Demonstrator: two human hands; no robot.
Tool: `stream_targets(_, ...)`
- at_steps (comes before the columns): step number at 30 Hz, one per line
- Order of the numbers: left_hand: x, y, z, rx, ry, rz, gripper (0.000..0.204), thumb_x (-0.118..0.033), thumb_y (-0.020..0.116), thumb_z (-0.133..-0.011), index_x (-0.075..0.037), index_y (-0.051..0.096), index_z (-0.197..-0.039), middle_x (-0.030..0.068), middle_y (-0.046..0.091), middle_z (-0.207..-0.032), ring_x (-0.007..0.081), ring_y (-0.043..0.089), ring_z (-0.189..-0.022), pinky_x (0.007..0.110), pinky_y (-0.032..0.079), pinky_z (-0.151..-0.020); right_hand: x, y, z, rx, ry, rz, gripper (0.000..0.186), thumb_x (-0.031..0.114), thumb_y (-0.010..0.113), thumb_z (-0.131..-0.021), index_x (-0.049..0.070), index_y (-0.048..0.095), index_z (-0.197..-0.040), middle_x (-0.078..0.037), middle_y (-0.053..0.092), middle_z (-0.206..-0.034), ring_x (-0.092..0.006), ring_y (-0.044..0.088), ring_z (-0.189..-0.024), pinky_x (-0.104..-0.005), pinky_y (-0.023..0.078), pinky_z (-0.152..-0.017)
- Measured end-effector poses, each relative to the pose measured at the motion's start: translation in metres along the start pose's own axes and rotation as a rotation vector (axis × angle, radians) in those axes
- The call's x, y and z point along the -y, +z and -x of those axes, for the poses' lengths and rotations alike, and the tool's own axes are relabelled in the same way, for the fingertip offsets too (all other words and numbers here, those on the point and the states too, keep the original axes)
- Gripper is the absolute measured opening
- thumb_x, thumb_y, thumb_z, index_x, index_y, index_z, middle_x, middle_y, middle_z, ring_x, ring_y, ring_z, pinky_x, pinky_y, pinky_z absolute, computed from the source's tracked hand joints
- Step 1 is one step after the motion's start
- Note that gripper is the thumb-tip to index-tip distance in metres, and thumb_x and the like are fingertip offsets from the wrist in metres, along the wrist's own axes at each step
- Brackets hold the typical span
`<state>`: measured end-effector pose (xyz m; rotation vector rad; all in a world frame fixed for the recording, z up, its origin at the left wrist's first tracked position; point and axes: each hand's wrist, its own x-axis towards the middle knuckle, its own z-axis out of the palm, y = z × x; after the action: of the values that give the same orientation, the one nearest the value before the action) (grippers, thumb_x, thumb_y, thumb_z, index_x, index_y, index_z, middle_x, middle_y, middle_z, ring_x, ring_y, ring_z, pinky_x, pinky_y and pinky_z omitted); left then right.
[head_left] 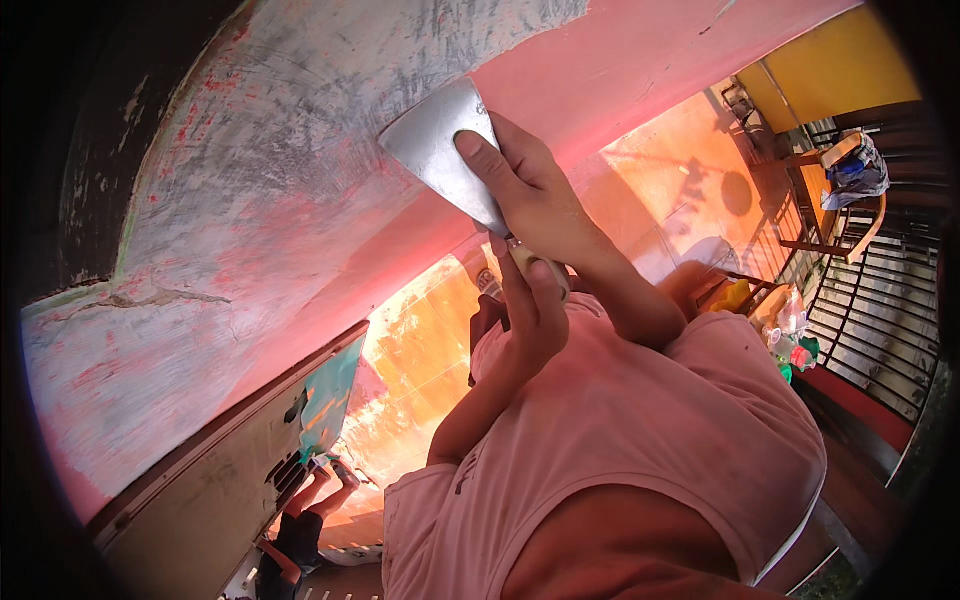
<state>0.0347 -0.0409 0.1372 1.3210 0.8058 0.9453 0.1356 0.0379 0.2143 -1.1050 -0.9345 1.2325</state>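
A wide metal putty knife [437,150] is in both my hands, its flared blade turned up against the view of the wall. My left hand [537,318] is closed round the pale handle. Higher up, my right hand [528,185] grips the blade, thumb pressed flat on its face and the other fingers hidden behind it. Beyond the blade is a pink wall [620,80] with a large grey-white, scraped-looking patch [290,130]. Whether the blade edge touches the wall I cannot tell.
A crack [165,298] runs across the wall at left, near a dark frame [110,150]. Below stand a brownish panel [210,480] and a teal cloth [330,395]. Another person [300,530] is at lower left. At right are a wooden chair [865,215] with cloth and a barred railing [870,320].
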Motion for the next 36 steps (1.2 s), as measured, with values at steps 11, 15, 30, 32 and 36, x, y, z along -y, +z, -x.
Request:
stream_targets(11,0.006,0.06,-0.04,-0.013,-0.083,0.225,0.061,-0.021,0.035,-0.105,0.007,0.01,-0.154,0.0051,0.051,-0.101,0.0069,0.046,-0.079,0.021,0.039,-0.067,0.009,-0.075,-0.004,-0.141,-0.048,-0.163,0.032,0.032,0.051,-0.103,0.001,0.053,-0.11,-0.004,0.058,-0.071,-0.0085,0.055,-0.052,-0.0235,0.045,-0.043)
stream_targets(15,0.006,0.039,-0.032,0.049,-0.176,0.286,0.052,-0.02,0.039,-0.103,0.007,0.03,-0.148,0.0023,0.052,-0.087,0.0049,0.045,-0.068,0.02,0.036,-0.06,0.001,-0.077,0.005,-0.093,-0.046,-0.104,0.028,0.026,0.052,-0.102,0.002,0.047,-0.116,-0.004,0.058,-0.074,-0.0096,0.056,-0.052,-0.0236,0.045,-0.042)
stream_targets(30,0.102,-0.008,0.02,-0.677,-0.05,0.53,0.055,-0.035,0.035,-0.103,-0.002,0.034,-0.147,0.0044,0.058,-0.109,0.0049,0.053,-0.069,0.021,0.04,-0.053,-0.153,0.013,0.015,0.204,0.107,-0.269,0.021,0.025,0.041,-0.107,0.005,0.041,-0.106,-0.014,0.063,-0.087,-0.0119,0.056,-0.05,-0.0252,0.046,-0.044)
stream_targets(32,0.116,-0.014,0.021,-0.655,-0.072,0.487,0.057,-0.037,0.036,-0.102,-0.002,0.034,-0.147,0.0052,0.056,-0.116,0.0091,0.056,-0.086,0.024,0.043,-0.066,-0.156,0.015,0.009,0.227,0.088,-0.234,0.022,0.027,0.041,-0.107,0.005,0.04,-0.107,-0.014,0.063,-0.088,-0.0129,0.058,-0.05,-0.0249,0.045,-0.043)
stream_targets(36,0.145,-0.02,0.023,-0.701,-0.191,0.446,0.065,-0.043,0.037,-0.1,0.0,0.029,-0.148,0.0113,0.048,-0.139,0.021,0.051,-0.125,0.034,0.044,-0.1,-0.159,0.021,0.01,0.195,-0.012,-0.207,0.026,0.031,0.042,-0.107,0.005,0.04,-0.104,-0.013,0.064,-0.085,-0.0103,0.051,-0.045,-0.0226,0.039,-0.038)
